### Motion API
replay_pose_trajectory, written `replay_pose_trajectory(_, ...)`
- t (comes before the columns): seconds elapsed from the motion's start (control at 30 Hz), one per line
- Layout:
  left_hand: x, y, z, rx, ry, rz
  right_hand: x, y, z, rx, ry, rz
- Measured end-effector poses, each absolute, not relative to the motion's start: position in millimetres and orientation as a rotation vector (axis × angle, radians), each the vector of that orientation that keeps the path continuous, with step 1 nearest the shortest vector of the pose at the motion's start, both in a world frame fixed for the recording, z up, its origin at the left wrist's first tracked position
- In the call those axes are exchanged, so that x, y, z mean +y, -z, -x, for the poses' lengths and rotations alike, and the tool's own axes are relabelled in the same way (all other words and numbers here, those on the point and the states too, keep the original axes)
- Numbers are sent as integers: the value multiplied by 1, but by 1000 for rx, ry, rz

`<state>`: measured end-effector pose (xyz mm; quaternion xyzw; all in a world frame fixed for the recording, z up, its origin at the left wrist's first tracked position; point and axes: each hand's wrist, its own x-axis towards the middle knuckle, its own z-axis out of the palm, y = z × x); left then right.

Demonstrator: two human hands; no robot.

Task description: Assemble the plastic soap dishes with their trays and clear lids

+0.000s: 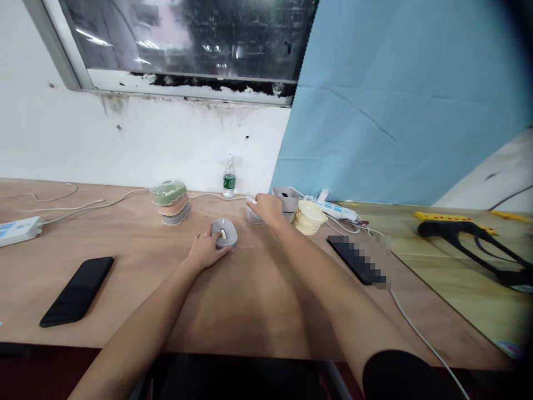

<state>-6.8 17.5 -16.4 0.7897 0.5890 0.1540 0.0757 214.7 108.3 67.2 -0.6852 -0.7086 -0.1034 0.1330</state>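
Cupping a grey case (pixel 225 233), left hand (pixel 206 250) sits near the back edge (pixel 104 189).

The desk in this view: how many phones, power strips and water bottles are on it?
Phones: 2
Power strips: 2
Water bottles: 1
Total: 5

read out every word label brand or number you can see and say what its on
Nothing can be read with certainty.
Green label on the clear plastic water bottle: too small to read.
Blue print on the white power strip at the back: too blurred to read.
Blue print on the white socket strip at the left: too blurred to read.
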Motion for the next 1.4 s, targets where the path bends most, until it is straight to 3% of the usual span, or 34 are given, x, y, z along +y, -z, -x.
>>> replay_pose_trajectory(0.17,18,18,7,1755,-460,-2368,81,-56,-215,-2063,258,1673)
replay_pose_trajectory(0.43,13,16,3,1444,-518,-2495,20,15,-225,-2274,-126,1059)
replay_pose_trajectory(0.67,16,26,5,1314,-617,-2426,29,27,-236,-2246,-363,1015)
replay_pose_trajectory(1.03,15,25,3,1321,-759,-2306,24,25,-245,-1855,-197,1082)
replay_pose_trajectory(1.4,13,18,0,1267,-1182,-2199,0,29,-228,-2051,-189,853)
